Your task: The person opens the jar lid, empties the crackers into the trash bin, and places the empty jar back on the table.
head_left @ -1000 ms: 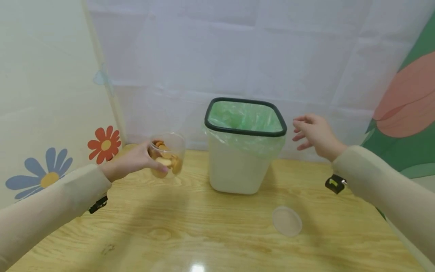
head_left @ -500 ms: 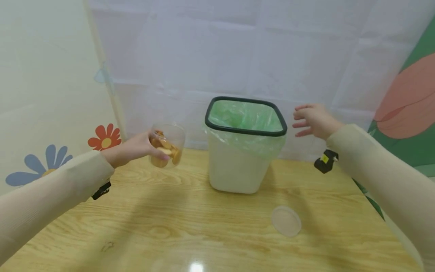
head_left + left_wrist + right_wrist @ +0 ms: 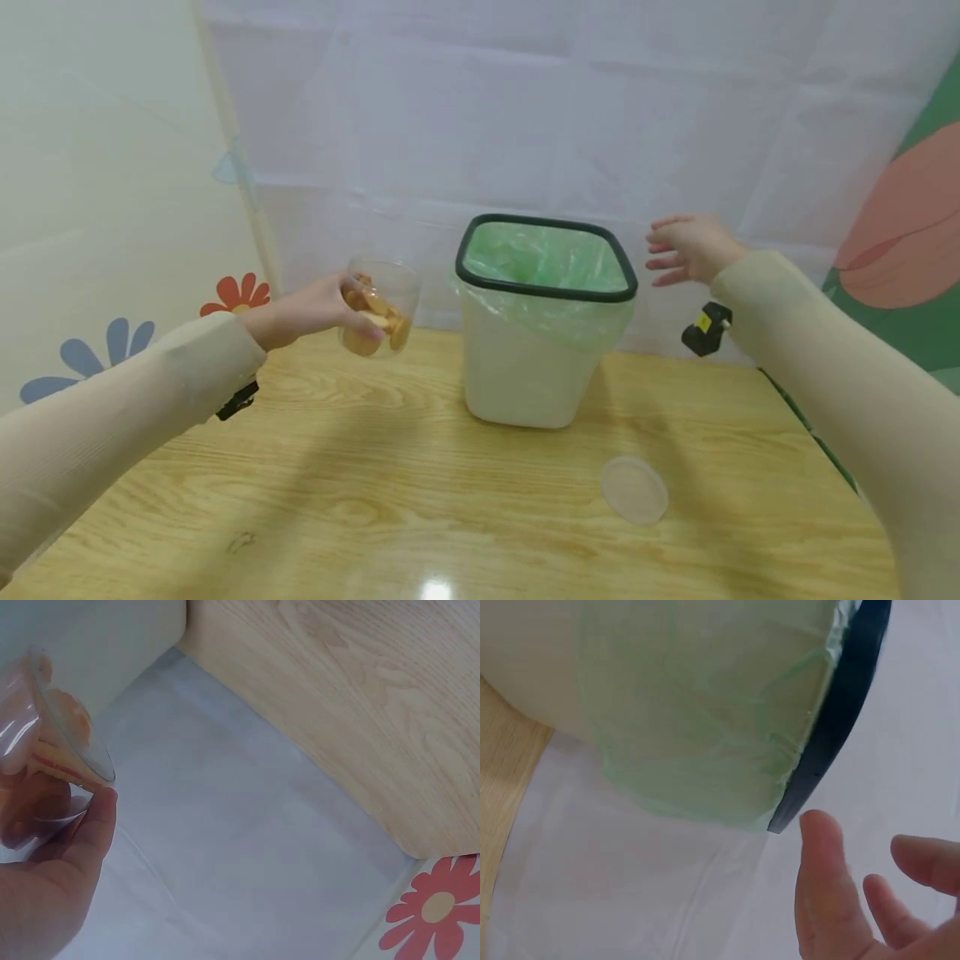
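My left hand (image 3: pixel 318 310) grips a clear plastic tub (image 3: pixel 399 292) from its left side and holds it above the table, left of the bin. Brownish-orange pieces, some flat and round like biscuits (image 3: pixel 375 310), lie inside. In the left wrist view, fingers curl round the tub (image 3: pixel 46 724). A white trash bin (image 3: pixel 525 367) with a black rim ring and a green bag (image 3: pixel 551 254) stands upright on the table. Just right of that rim hovers my right hand (image 3: pixel 693 248), its fingers relaxed and holding nothing. The right wrist view has them close to the black ring (image 3: pixel 832 720), apart from it.
A round translucent lid (image 3: pixel 634 490) lies flat on the wooden table (image 3: pixel 420 508), in front of the bin to the right. White cloth (image 3: pixel 420 125) hangs behind. Panels with printed flowers (image 3: pixel 240 296) stand at the left and right sides.
My left hand has raised the tub off the table area and shifted it slightly right. My right hand has risen a little beside the bin. The bin and lid stay where they were.
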`<action>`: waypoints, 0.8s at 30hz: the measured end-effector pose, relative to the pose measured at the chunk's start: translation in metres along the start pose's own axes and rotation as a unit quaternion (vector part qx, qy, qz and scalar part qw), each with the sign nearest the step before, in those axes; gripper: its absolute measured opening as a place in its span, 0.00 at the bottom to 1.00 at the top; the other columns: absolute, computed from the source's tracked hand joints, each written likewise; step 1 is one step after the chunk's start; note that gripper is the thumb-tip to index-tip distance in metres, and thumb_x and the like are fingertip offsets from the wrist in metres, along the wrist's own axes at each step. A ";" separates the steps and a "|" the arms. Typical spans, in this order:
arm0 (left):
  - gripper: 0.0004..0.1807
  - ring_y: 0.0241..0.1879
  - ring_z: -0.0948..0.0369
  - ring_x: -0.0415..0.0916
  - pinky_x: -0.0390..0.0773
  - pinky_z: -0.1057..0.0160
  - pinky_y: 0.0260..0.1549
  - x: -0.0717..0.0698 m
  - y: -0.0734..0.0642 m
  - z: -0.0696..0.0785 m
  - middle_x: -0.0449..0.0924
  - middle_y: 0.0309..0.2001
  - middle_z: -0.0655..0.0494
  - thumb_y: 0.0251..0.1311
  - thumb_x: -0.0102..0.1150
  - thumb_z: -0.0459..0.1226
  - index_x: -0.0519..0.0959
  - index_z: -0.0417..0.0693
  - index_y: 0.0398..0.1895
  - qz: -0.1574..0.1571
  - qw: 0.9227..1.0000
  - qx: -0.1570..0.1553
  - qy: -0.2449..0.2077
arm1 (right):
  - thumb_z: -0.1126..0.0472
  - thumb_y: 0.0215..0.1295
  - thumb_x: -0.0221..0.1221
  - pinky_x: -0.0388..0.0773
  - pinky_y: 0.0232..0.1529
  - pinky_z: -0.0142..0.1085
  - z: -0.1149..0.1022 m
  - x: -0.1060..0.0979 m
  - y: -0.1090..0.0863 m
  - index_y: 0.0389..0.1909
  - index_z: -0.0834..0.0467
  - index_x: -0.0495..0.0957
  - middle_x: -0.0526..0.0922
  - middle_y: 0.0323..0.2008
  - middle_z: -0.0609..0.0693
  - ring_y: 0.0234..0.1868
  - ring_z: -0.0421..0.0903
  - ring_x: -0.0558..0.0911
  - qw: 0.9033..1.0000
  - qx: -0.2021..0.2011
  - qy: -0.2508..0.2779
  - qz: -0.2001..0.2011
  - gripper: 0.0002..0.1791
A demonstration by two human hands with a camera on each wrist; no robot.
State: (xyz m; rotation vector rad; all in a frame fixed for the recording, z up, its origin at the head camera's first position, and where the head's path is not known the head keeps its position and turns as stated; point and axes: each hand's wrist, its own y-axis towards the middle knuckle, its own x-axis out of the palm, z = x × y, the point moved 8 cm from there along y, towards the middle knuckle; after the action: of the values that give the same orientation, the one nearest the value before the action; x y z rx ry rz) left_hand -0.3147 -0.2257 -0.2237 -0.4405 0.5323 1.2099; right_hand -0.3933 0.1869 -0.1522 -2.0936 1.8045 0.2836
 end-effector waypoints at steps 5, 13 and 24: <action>0.37 0.54 0.48 0.68 0.66 0.48 0.56 -0.005 0.001 0.012 0.71 0.56 0.40 0.51 0.71 0.38 0.63 0.34 0.60 0.009 1.000 0.005 0.017 | 0.62 0.75 0.47 0.78 0.52 0.46 -0.002 -0.001 0.006 0.75 0.63 0.47 0.54 0.72 0.66 0.51 0.51 0.73 1.000 0.014 0.011 0.005 0.33; 0.28 0.57 0.45 0.65 0.61 0.43 0.59 -0.017 0.006 0.035 0.68 0.59 0.38 0.50 0.72 0.36 0.71 0.32 0.51 0.035 0.998 0.016 0.043 | 0.65 0.74 0.46 0.74 0.56 0.47 0.001 0.001 0.018 0.76 0.62 0.46 0.49 0.74 0.65 0.66 0.60 0.64 0.999 0.039 0.038 0.005 0.33; 0.25 0.57 0.45 0.62 0.57 0.41 0.61 -0.036 0.012 0.066 0.64 0.61 0.38 0.47 0.72 0.35 0.74 0.29 0.45 0.054 0.996 0.032 0.071 | 0.68 0.73 0.46 0.67 0.61 0.48 0.010 0.008 0.031 0.76 0.59 0.45 0.47 0.75 0.62 0.71 0.61 0.58 0.995 0.070 0.065 -0.005 0.35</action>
State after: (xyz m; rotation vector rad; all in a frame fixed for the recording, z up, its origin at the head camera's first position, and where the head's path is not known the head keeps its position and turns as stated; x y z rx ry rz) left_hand -0.3254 -0.2109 -0.1496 -0.4497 0.7220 1.2679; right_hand -0.4220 0.1798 -0.1687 -2.0652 1.8280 0.0157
